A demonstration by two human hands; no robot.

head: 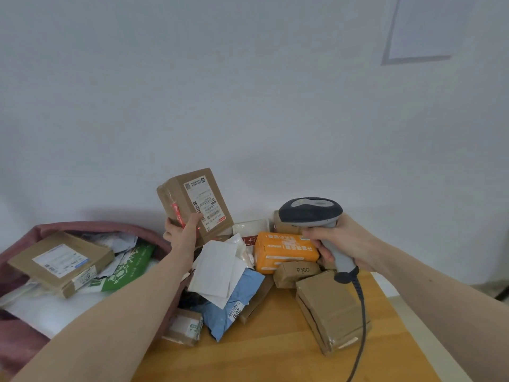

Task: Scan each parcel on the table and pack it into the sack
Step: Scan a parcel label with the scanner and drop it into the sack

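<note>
My left hand (pixel 183 232) grips a brown cardboard parcel (pixel 192 202) from below and holds it up above the pile, its white label facing me. A red scanner dot shows near my thumb at the label's lower edge. My right hand (pixel 341 241) holds a grey barcode scanner (pixel 311 213) by its handle, head pointed left toward the parcel. The dark red sack (pixel 16 334) lies open at the left, with a flat brown box (pixel 60 261), a green-and-white bag (pixel 129 268) and white mailers inside.
On the wooden table (pixel 275 354) lie an orange box (pixel 283 250), a small brown PICO box (pixel 297 272), a taped brown box (pixel 330 310), white and blue mailers (pixel 220 274) and a small box (pixel 184 326). The scanner cable (pixel 360 326) hangs to the front. A white wall stands behind.
</note>
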